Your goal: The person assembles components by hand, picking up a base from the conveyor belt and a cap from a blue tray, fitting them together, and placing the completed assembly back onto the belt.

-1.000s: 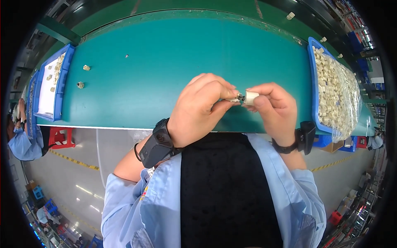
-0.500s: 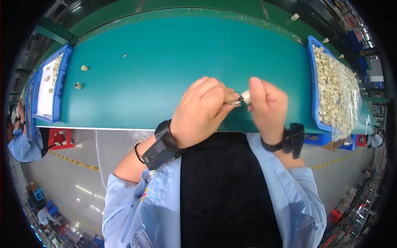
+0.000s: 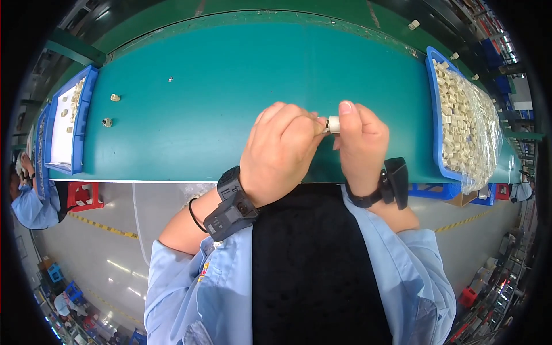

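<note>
Both hands meet above the green bench top (image 3: 218, 75), near its front edge. In my right hand (image 3: 363, 141) a short white plastic sleeve (image 3: 334, 124) is pinched between thumb and fingers. My left hand (image 3: 282, 150) is closed on a small part with dark metal contacts (image 3: 326, 125), mostly hidden by the fingertips. The sleeve's open end meets this part, and the two lie in one line. How deep the part sits inside the sleeve cannot be made out.
A blue tray (image 3: 435, 115) heaped with cream sleeves and plastic film stands at the right. Another blue tray (image 3: 86, 115) with several parts is at the left. Two small parts (image 3: 115, 98) (image 3: 107, 122) and a tiny metal piece (image 3: 170, 79) lie on the bench. A co-worker's blue sleeve (image 3: 34, 204) shows far left.
My right hand has moved left and brought the sleeve up against the part in my left hand. The sleeve, tilted before, is now nearly level, and less of the metal contacts shows.
</note>
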Action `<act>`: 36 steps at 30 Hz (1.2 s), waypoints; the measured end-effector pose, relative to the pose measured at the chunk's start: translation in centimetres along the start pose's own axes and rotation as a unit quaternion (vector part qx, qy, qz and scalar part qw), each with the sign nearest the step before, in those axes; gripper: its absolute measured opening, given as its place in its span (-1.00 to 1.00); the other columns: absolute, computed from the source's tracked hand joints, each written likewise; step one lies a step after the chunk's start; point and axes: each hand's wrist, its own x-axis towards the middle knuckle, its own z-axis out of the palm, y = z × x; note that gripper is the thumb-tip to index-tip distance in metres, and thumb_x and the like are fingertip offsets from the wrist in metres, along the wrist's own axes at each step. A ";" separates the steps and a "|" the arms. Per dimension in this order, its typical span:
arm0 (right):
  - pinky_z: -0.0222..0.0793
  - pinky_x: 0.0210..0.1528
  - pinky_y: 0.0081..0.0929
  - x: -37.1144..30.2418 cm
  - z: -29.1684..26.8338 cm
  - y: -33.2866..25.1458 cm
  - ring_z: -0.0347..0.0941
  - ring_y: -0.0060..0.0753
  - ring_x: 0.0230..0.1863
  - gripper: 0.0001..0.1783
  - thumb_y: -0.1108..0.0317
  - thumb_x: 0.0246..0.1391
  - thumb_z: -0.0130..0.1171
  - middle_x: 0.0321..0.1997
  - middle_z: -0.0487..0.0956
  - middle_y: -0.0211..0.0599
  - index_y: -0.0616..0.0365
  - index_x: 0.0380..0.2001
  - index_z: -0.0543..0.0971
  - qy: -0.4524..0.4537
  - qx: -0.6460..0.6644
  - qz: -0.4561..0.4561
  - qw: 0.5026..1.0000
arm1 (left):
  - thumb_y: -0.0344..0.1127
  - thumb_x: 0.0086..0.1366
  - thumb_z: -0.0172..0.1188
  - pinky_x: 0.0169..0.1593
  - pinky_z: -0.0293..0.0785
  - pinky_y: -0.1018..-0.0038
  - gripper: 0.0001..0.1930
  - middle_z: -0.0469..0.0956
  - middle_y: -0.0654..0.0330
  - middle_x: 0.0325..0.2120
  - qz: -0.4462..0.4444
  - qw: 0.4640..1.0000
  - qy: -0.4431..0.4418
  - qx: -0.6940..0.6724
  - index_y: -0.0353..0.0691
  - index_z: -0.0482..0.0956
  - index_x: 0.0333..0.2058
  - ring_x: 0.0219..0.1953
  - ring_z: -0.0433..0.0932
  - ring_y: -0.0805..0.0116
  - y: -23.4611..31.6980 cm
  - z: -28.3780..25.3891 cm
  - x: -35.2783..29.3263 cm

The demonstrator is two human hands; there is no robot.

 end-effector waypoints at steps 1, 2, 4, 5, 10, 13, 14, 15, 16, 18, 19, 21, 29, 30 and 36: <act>0.04 -0.68 -0.69 0.2 -0.1 -0.1 0.16 -0.74 -0.70 -0.62 0.30 0.14 -0.04 -0.75 0.31 -0.49 0.20 -0.73 0.35 -0.022 -0.004 0.013 1.000 | -0.52 -0.13 0.26 -0.41 0.33 0.41 -0.79 0.36 0.21 -0.59 -0.001 1.000 0.000 0.000 -0.22 0.39 -0.52 -0.51 0.39 0.25 -0.1 -0.1 0.0; 0.05 -0.67 -0.70 0.3 -0.2 -0.2 0.17 -0.74 -0.70 -0.63 0.30 0.14 -0.05 -0.74 0.31 -0.49 0.19 -0.72 0.36 -0.044 -0.008 0.026 0.999 | -0.52 -0.12 0.26 -0.41 0.33 0.41 -0.79 0.37 0.21 -0.58 0.010 1.000 -0.014 0.002 -0.22 0.39 -0.52 -0.51 0.40 0.25 -0.4 -0.2 0.0; 0.07 -0.66 -0.72 0.5 -0.5 -0.4 0.18 -0.74 -0.69 -0.63 0.30 0.15 -0.06 -0.72 0.33 -0.49 0.20 -0.71 0.38 -0.064 -0.032 0.018 0.997 | -0.52 -0.11 0.25 -0.41 0.33 0.41 -0.80 0.39 0.21 -0.56 0.033 0.999 -0.040 0.005 -0.21 0.39 -0.52 -0.50 0.40 0.25 -0.8 -0.5 0.1; 0.09 -0.64 -0.73 0.7 -0.6 -0.5 0.19 -0.74 -0.68 -0.64 0.29 0.16 -0.06 -0.70 0.34 -0.48 0.20 -0.69 0.39 -0.084 -0.057 0.009 0.995 | -0.52 -0.11 0.25 -0.41 0.33 0.41 -0.80 0.39 0.21 -0.56 0.033 0.999 -0.040 0.005 -0.21 0.39 -0.52 -0.50 0.40 0.25 -0.9 -0.5 0.1; 0.18 -0.55 -0.77 0.7 -0.1 -1.4 0.28 -0.70 -0.58 -0.70 0.28 0.18 -0.10 -0.55 0.42 -0.43 0.25 -0.51 0.48 -0.055 0.055 -0.043 0.996 | -0.50 -0.11 0.24 -0.38 0.35 0.42 -0.81 0.42 0.22 -0.53 0.020 0.998 -0.035 -0.046 -0.21 0.40 -0.50 -0.46 0.43 0.26 -0.9 -0.9 0.4; 0.22 -0.48 -0.75 1.2 -2.3 -1.0 0.33 -0.65 -0.51 -0.81 0.35 0.13 -0.01 -0.46 0.44 -0.40 0.28 -0.39 0.49 -0.161 -0.011 -0.068 0.985 | -0.49 -0.11 0.24 -0.37 0.36 0.42 -0.81 0.43 0.22 -0.51 0.009 0.998 -0.040 -0.053 -0.20 0.41 -0.49 -0.45 0.44 0.26 -0.8 -1.5 0.6; 0.25 -0.44 -0.75 1.4 -2.8 -1.0 0.36 -0.62 -0.48 -0.83 0.39 0.10 0.03 -0.42 0.45 -0.39 0.29 -0.32 0.50 -0.211 -0.045 -0.080 0.973 | -0.48 -0.12 0.25 -0.37 0.36 0.42 -0.80 0.43 0.22 -0.52 0.032 0.997 -0.043 -0.054 -0.20 0.41 -0.48 -0.45 0.44 0.26 -1.0 -1.6 0.8; 0.25 -0.44 -0.75 1.5 -3.0 -1.0 0.36 -0.62 -0.48 -0.83 0.39 0.10 0.03 -0.42 0.45 -0.39 0.29 -0.32 0.50 -0.212 -0.045 -0.081 0.973 | -0.47 -0.12 0.25 -0.36 0.36 0.42 -0.79 0.43 0.22 -0.52 0.054 0.996 -0.047 -0.055 -0.20 0.42 -0.47 -0.44 0.45 0.26 -1.2 -1.6 1.0; 0.26 -0.41 -0.73 1.6 -3.0 -1.1 0.37 -0.60 -0.44 -0.83 0.43 0.05 0.07 -0.41 0.45 -0.37 0.30 -0.30 0.49 -0.229 -0.041 -0.090 0.969 | -0.45 -0.13 0.26 -0.36 0.37 0.42 -0.79 0.43 0.22 -0.52 0.077 0.994 -0.050 -0.055 -0.20 0.42 -0.47 -0.44 0.45 0.25 -1.4 -1.7 1.1; 0.30 -0.36 -0.70 2.0 -3.1 -1.4 0.41 -0.55 -0.37 -0.77 0.52 -0.04 0.15 -0.38 0.46 -0.35 0.32 -0.25 0.49 -0.261 -0.031 -0.106 0.959 | -0.44 -0.12 0.26 -0.35 0.37 0.43 -0.79 0.43 0.22 -0.52 0.083 0.994 -0.051 -0.059 -0.20 0.43 -0.47 -0.44 0.45 0.26 -1.8 -1.6 1.3; 0.30 -0.36 -0.70 2.2 -3.2 -1.6 0.41 -0.55 -0.37 -0.77 0.52 -0.04 0.15 -0.38 0.46 -0.35 0.32 -0.25 0.49 -0.261 -0.033 -0.107 0.959 | -0.43 -0.12 0.26 -0.35 0.37 0.43 -0.80 0.42 0.22 -0.52 0.089 0.992 -0.054 -0.065 -0.20 0.43 -0.46 -0.45 0.45 0.26 -2.1 -1.5 1.2; 0.31 -0.33 -0.69 3.0 -3.4 -2.1 0.41 -0.55 -0.36 -0.76 0.58 -0.12 0.18 -0.40 0.47 -0.35 0.32 -0.28 0.50 -0.292 -0.092 -0.108 0.946 | -0.42 -0.11 0.26 -0.35 0.37 0.44 -0.80 0.42 0.22 -0.52 0.097 0.991 -0.055 -0.070 -0.20 0.44 -0.46 -0.45 0.45 0.26 -2.3 -1.5 1.5; 0.32 -0.36 -0.68 8.2 -2.5 -4.6 0.42 -0.60 -0.38 -0.77 0.54 -0.20 0.22 -0.41 0.49 -0.34 0.26 -0.36 0.50 -0.228 -0.277 -0.240 0.902 | -0.40 -0.09 0.32 -0.25 0.39 0.37 -0.57 0.49 0.14 -0.37 0.013 0.998 -0.061 -0.012 -0.25 0.40 -0.20 -0.32 0.47 0.18 -3.5 -2.0 4.5; 0.32 -0.38 -0.67 9.9 -2.3 -4.7 0.41 -0.62 -0.42 -0.79 0.49 -0.18 0.23 -0.43 0.50 -0.35 0.25 -0.37 0.51 -0.202 -0.251 -0.206 0.924 | -0.36 -0.06 0.30 -0.21 0.37 0.35 -0.56 0.48 0.12 -0.36 -0.037 0.997 -0.067 -0.024 -0.26 0.37 -0.17 -0.29 0.46 0.16 -4.2 -1.8 4.6; 0.31 -0.50 -0.60 25.7 -2.5 -3.0 0.37 -0.59 -0.60 -0.69 0.20 -0.12 0.20 -0.61 0.50 -0.34 0.26 -0.44 0.52 -0.098 -0.409 -0.236 0.876 | -0.31 0.05 0.22 -0.12 0.34 0.29 -0.54 0.46 0.05 -0.34 -0.211 0.965 -0.143 -0.058 -0.33 0.30 -0.09 -0.21 0.43 0.10 -7.7 -0.8 3.4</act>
